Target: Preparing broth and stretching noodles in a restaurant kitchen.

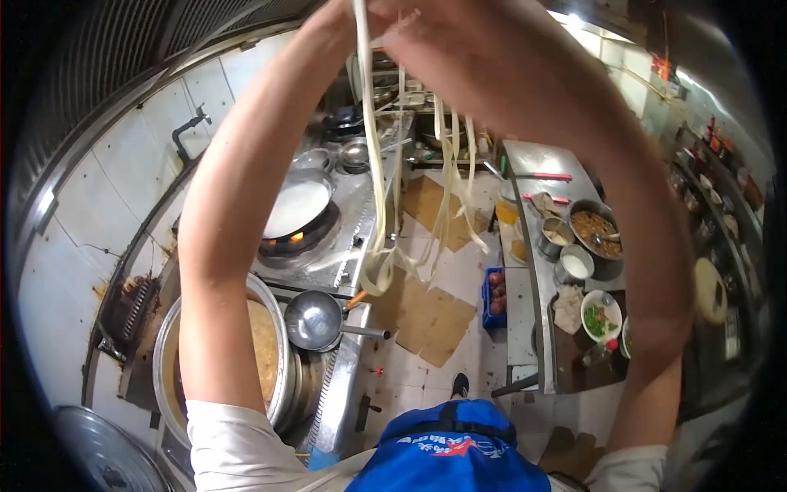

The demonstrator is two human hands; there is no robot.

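Note:
Both my arms are raised, and my hands meet at the top edge of the view, blurred and partly cut off. My left hand (344,24) is beside a thick strand of noodle dough (372,135) that hangs down and loops near the orange handle. My right hand (424,31) is blurred close to it; more pale noodle strands (452,166) dangle below my right forearm. How the fingers hold the dough cannot be seen. Beneath the strands lie flattened cardboard pieces (430,320) on the tiled floor.
At left, a wok with white liquid (301,209) sits over a flame, near a large pot of broth (264,344) and an empty wok (313,320). At right, a steel counter (535,160) bears a pot of stew (593,227) and a bowl of greens (601,317). A blue crate (494,313) stands beside it.

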